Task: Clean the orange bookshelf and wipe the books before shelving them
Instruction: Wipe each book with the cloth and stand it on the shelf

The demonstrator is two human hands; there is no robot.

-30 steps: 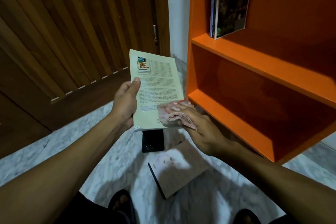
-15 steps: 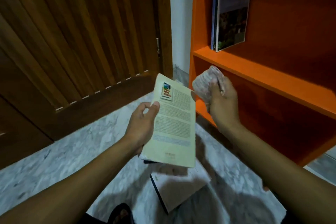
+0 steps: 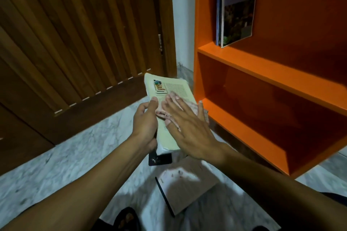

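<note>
My left hand (image 3: 145, 124) grips the left edge of a pale yellow-green book (image 3: 177, 88), thumb on the printed back cover. My right hand (image 3: 189, 127) lies flat on that cover with straight fingers, pressing a pinkish cloth (image 3: 191, 104) against it. The orange bookshelf (image 3: 262, 73) stands to the right. Two books (image 3: 236, 5) stand upright at the left end of its upper shelf. The lower compartment holds nothing.
A brown-covered book (image 3: 187, 185) and a small black object (image 3: 160, 159) lie on the marble floor (image 3: 65, 155) below my hands. A slatted wooden door (image 3: 75, 33) fills the left. My sandalled foot (image 3: 127, 219) shows at the bottom.
My right hand came down from beside the shelf and now presses the cloth flat on the book. The left hand lifted the book and levelled it.
</note>
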